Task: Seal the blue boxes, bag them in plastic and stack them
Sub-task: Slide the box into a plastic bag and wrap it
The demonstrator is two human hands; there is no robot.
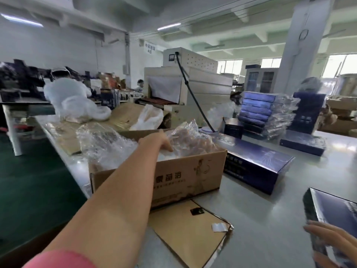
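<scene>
I stand at a grey worktop (pixel 270 219) beside a dark green floor (pixel 29 180). White walls (pixel 58 45) rise to a beamed ceiling (pixel 212 20) hung with tube lights (pixel 169 26). A thick pale pillar (pixel 301 55) stands to my right, with bright windows (pixel 229 66) along the far wall. A beige machine (pixel 202 82) sits ahead, a grey cabinet (pixel 258 80) past it.

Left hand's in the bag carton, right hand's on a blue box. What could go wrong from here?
1. The left hand reaches into loosely heaped plastic bags in the carton; it may drag out several at once or spill them.
2. Only the right hand holds the blue box; it could slip.
</scene>
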